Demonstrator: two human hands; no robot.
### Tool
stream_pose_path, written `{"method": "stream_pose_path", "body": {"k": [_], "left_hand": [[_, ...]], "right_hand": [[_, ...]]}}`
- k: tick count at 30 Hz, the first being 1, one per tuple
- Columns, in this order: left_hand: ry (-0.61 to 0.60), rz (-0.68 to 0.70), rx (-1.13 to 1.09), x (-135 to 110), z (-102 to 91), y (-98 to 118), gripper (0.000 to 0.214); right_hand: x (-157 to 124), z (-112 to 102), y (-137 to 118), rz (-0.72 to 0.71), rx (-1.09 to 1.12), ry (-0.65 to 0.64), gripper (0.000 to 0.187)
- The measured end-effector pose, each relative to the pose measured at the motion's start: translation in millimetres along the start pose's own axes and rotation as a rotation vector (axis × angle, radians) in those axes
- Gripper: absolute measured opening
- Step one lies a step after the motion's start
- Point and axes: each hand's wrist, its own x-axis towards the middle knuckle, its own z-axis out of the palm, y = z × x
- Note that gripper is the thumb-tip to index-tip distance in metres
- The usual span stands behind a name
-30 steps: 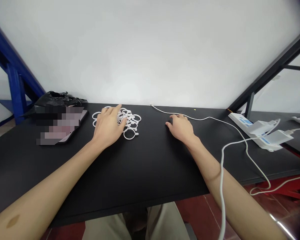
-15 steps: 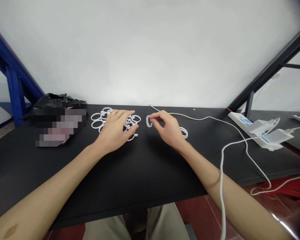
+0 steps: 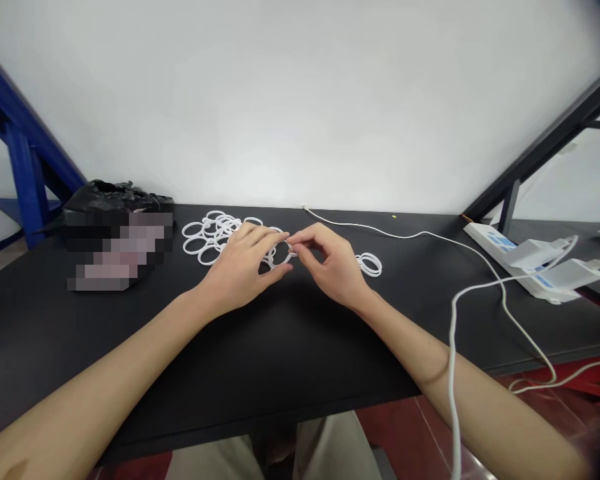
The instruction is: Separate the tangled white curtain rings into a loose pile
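Thumb and fingertips of my right hand (image 3: 329, 267) pinch the edge of a white plastic ring (image 3: 291, 256), held a little above the black table. My left hand (image 3: 245, 270) reaches over a pile of similar white rings (image 3: 223, 228), palm down. Its thumb and forefinger are apart, on either side of the held ring's left part; I cannot tell whether they touch it. Part of the pile is hidden under my left hand. Several of the rings have a small round nub or eyelet. A few more white rings (image 3: 379, 268) lie together just right of my right hand.
A black plastic bag (image 3: 115, 197) with a blurred patch over it lies at the left. On the right, a white power strip (image 3: 525, 267) holds plugged-in adapters. A white cable (image 3: 455, 373) crosses over my right forearm. A wall stands behind the black table (image 3: 280, 373).
My right hand has brought the ring left and slightly down, beside my left hand. My left hand has shifted right, and its thumb and forefinger now sit around the ring.
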Motion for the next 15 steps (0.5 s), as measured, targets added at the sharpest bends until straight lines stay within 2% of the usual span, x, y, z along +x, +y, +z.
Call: {"method": "stream_pose_path", "body": {"k": [9, 15], "left_hand": [[0.026, 0.004, -0.029, 1.0, -2.1, 1.9, 0.031], [-0.014, 0.019, -0.07, 1.0, -3.2, 3.7, 0.036]], "right_hand": [[-0.5, -1.7, -7.9, 0.002, -0.055, -0.067, 0.012], [1.0, -3.4, -8.6, 0.047, -0.064, -0.078, 0.008]]}}
